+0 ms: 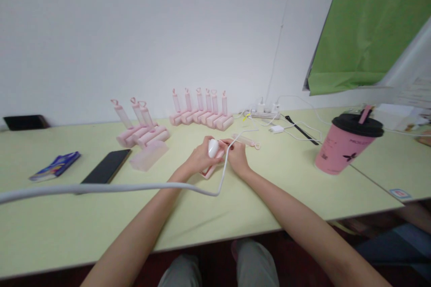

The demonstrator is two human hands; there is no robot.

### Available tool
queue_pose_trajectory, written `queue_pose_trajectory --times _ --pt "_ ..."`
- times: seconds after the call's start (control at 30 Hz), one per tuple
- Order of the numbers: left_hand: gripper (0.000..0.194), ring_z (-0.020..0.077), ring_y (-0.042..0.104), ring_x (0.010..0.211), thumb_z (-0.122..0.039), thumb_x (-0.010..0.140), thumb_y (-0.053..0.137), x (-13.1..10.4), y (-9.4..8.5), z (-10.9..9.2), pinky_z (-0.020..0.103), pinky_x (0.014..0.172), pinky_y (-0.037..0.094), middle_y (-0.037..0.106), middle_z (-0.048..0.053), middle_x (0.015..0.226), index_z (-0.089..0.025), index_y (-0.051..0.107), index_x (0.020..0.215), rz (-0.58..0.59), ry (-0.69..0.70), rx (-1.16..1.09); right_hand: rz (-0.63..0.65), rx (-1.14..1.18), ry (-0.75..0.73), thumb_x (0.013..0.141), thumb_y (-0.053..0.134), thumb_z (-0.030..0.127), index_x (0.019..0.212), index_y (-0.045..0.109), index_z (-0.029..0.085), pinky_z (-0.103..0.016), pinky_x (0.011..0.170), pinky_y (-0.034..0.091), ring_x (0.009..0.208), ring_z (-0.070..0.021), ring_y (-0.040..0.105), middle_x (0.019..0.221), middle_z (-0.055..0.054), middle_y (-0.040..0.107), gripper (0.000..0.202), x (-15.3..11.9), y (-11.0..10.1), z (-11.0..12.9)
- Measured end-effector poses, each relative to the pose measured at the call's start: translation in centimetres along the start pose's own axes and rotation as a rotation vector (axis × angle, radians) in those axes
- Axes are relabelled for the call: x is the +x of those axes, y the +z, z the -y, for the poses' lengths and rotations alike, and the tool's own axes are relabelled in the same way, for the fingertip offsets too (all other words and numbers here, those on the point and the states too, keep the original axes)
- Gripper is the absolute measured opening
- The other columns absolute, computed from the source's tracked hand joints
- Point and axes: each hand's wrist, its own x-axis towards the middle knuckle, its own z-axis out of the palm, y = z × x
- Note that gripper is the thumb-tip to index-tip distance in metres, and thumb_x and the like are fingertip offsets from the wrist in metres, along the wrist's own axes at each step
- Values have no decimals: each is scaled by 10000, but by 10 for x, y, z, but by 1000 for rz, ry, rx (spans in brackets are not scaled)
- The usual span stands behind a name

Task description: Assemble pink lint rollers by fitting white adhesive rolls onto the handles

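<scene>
My left hand (199, 158) is closed around a small pink case (209, 171), which I hold low over the table. A glossy white oval piece (213, 148) shows at my left fingertips; its kind I cannot make out. My right hand (237, 158) meets the case from the right with its fingers pinched together, and whatever is between them is too small to name. Just behind my right hand lies a clear tube with a pink loop end (247, 141). A white cable (220, 181) passes in front of my hands and partly covers the view of them.
Pink cylinders with upright clear tubes stand in a back row (202, 117) and a left group (143, 134), beside a translucent pink block (148, 156). A phone (107, 166) and blue packet (56, 167) lie left. A power strip (266, 115) and pink cup (343, 148) stand right.
</scene>
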Motion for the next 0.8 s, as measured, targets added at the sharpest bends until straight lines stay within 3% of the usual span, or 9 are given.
queue_pose_trajectory --times 0.23,0.47,0.8 --pt "694 230 604 742 -442 623 631 6 11 3 280 584 429 622 96 906 -170 348 1195 51 -43 -122 -40 20 46 765 537 384 806 717 226 -332 729 436 696 -195 575 728 -29 689 243 4 1 -12" --pt "685 220 589 772 -374 596 658 6 16 3 280 594 437 596 89 928 -163 349 1170 78 -84 -261 -78 -6 71 742 547 293 768 718 193 -306 691 466 719 -194 623 786 -51 706 200 8 1 -23" --pt "773 225 569 804 -470 557 689 5 17 -3 308 668 446 580 109 950 -149 340 1167 103 -144 -304 -99 -34 95 732 506 234 770 718 149 -246 638 474 704 -167 637 775 -59 713 232 12 2 -30"
